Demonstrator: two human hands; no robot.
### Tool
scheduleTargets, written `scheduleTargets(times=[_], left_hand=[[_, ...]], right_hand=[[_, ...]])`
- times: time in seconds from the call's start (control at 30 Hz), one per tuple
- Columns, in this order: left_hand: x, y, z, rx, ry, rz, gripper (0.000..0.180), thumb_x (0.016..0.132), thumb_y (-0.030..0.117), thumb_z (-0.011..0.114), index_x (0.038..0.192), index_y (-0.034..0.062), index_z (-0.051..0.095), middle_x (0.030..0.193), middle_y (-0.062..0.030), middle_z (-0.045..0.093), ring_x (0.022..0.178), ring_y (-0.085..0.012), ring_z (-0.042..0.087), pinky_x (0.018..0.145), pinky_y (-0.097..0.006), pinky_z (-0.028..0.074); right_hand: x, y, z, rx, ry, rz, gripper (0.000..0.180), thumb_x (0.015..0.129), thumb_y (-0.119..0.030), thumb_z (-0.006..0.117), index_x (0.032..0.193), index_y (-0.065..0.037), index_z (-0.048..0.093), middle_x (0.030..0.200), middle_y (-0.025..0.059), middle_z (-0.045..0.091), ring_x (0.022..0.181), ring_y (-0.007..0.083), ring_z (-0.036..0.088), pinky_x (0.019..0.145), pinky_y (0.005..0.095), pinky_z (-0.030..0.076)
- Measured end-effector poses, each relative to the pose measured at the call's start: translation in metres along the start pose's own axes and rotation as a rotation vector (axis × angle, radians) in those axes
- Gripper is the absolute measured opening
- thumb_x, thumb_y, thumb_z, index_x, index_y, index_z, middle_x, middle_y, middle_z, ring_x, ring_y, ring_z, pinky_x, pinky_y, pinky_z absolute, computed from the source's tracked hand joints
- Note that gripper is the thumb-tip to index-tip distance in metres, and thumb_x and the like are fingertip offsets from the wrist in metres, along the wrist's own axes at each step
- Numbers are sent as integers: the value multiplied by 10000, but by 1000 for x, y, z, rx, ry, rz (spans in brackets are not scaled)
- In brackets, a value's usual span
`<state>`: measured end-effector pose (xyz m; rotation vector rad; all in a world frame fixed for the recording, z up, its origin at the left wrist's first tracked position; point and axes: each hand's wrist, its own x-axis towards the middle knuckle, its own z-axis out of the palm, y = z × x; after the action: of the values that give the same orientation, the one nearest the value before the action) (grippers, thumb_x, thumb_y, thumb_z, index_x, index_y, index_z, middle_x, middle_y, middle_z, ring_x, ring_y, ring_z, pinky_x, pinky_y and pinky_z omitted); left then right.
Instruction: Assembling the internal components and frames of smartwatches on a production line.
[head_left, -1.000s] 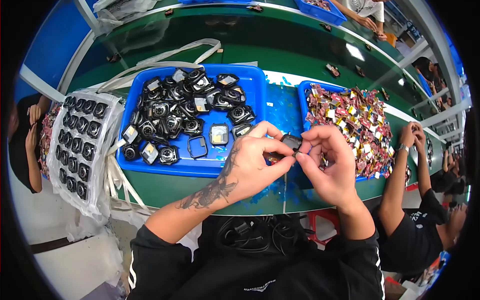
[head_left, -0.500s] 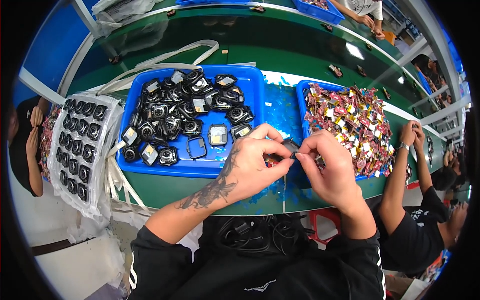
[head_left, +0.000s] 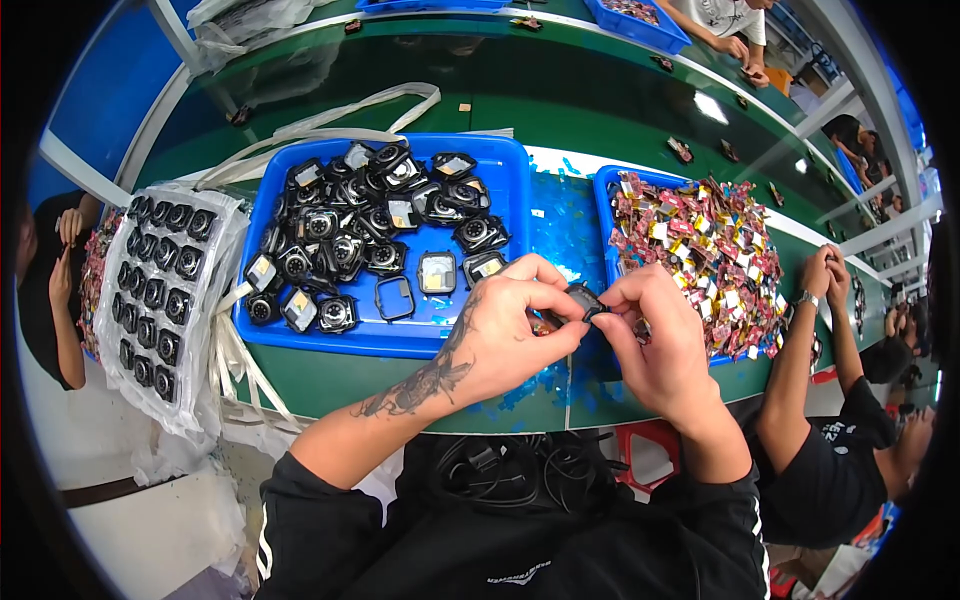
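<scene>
My left hand point(head_left: 515, 325) and my right hand point(head_left: 655, 330) meet over the table between two blue trays. Both pinch a small black watch case point(head_left: 584, 298), mostly covered by my fingers. A bit of something reddish shows between my left thumb and fingers, too small to name. Left of my hands, a blue tray point(head_left: 420, 340) holds a heap of black watch cases point(head_left: 345, 225). Close to my right hand, another blue tray point(head_left: 603, 180) is piled with small red circuit boards point(head_left: 700, 255) with white and yellow parts.
Beside the left tray, a clear plastic tray point(head_left: 155, 290) holds rows of black watch cases. White straps point(head_left: 245, 375) hang near it. Blue film scraps point(head_left: 560, 215) litter the table. Beyond runs a green conveyor point(head_left: 560, 120) with scattered small parts. Co-workers' arms point(head_left: 800, 350) are at right.
The parts on the far conveyor have shifted slightly right. My hands stay together, and the watch case between them is tilted a little differently.
</scene>
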<state>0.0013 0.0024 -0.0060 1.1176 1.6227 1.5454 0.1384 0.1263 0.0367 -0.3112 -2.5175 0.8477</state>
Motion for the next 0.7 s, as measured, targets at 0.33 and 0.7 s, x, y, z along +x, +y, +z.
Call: scheduleTargets(times=[0.33, 0.7], left_hand=[[0, -3, 2, 61, 5, 34, 126, 763, 57, 763, 875, 8, 731, 973, -76, 591, 782, -98, 604, 673, -228, 507], [9, -12, -4, -222, 58, -71, 166, 759, 101, 782, 875, -8, 735, 917, -85, 647, 803, -129, 622, 698, -257, 501]], right_hand=[[0, 10, 4, -56, 0, -119, 152, 761, 60, 680, 849, -16, 582, 825, 102, 567, 699, 290, 606, 588, 371, 488], [15, 17, -12, -168, 78, 7, 339, 800, 94, 618, 1118, -23, 609, 920, 137, 607, 712, 258, 606, 641, 360, 493]])
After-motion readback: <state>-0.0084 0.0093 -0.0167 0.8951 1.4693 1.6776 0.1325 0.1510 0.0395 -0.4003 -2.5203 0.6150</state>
